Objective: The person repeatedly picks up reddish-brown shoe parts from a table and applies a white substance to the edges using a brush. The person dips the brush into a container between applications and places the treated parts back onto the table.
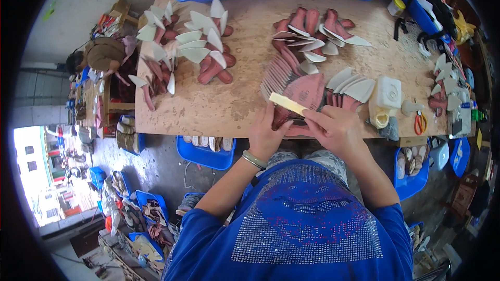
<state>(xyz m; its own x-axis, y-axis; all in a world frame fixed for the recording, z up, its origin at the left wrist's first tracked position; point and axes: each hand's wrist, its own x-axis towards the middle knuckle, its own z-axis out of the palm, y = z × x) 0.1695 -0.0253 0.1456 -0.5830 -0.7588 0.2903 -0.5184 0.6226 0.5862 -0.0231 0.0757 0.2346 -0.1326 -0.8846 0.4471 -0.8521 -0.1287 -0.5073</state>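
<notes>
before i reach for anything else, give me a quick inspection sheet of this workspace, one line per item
surface: wooden tabletop, marked with dark stains
job's things: pale yellow bar over a fan of reddish pieces; clusters of reddish and white pieces stand around the table
clutter: white container and orange-handled scissors at the right
hands: right hand grips the bar's right end; left hand is at its left end, grip unclear
cables: none certain; a thin pale strand lies on the floor, kind unclear
surroundings: blue bin of footwear pieces below the table's near edge; another person at the left
</notes>
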